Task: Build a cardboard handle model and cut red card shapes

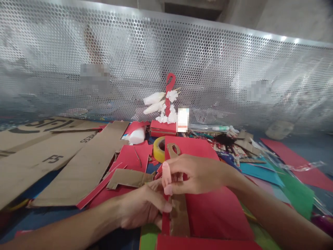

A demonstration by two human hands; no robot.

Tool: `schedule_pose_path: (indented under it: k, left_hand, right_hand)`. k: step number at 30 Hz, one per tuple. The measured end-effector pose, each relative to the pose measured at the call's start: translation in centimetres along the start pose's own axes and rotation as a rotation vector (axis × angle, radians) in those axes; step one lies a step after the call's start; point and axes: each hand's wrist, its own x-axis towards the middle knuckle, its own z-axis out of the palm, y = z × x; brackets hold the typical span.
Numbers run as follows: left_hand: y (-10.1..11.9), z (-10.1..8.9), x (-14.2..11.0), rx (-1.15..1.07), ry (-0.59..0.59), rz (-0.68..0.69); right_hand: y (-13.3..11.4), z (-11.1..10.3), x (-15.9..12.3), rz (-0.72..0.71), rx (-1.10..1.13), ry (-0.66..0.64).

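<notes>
Behind your work rises a perforated metal screen (125,52), running the full width of the view. Below it is the blue counter (314,142), crowded with craft material. On your left lies a large printed cardboard sheet (31,152), and a long cardboard panel (80,170) slants beside it. The red sheet (210,211) you are working on is right in front of you, with a brown cardboard strip (179,217) lying lengthwise along its left side; the strip's far end has a cut-out loop.

Your left hand (145,205) grips the left edge of that sheet, thumb pressed on top and the other fingers partly hidden below. Your right hand (189,175) is over the strip, just beyond the left, its thumb and index finger curled close together at the same edge; you cannot tell what, if anything, is pinched between them.

To your right, a green sheet (298,194) lies beside a blue sheet (260,172). In front of the screen stands a red looped strip (170,83) with white petal-like pieces (154,99) around it. A notched cardboard piece (127,178) is near your left hand, and the yellow tape roll (158,149) sits just past both hands.
</notes>
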Motion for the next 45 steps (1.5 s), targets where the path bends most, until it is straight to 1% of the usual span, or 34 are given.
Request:
schedule_pose_path:
  k: [7,10,17,22,27,34,41,45]
  left_hand:
    - [0.0,0.5,-0.1,0.062,0.018,0.006]
    - [-0.2,0.6,-0.1,0.081,0.040,0.029]
    - [-0.1,1.1,-0.1,0.114,0.093,0.015]
    - [-0.2,1.1,-0.2,0.131,0.096,0.023]
    - [-0.2,1.2,-0.2,0.133,0.098,0.022]
    - [0.1,1.5,-0.3,0.101,0.135,-0.008]
    - [0.0,1.4,-0.3,0.088,0.106,-0.003]
    - [-0.2,1.3,-0.3,0.080,0.120,0.006]
  right_hand:
    - [-0.1,0.0,0.1,-0.012,-0.008,-0.005]
    - [-0.1,0.0,0.1,-0.022,-0.021,0.000]
    - [0.0,0.0,0.1,-0.007,-0.022,0.011]
    - [-0.1,0.0,0.0,-0.014,-0.029,0.002]
    - [0.0,0.0,0.2,0.008,-0.045,-0.026]
    - [0.3,-0.1,0.1,0.024,0.009,-0.015]
    - [0.5,-0.2,0.0,0.065,0.003,0.005]
    - [0.5,-0.2,0.1,0.027,-0.004,0.002]
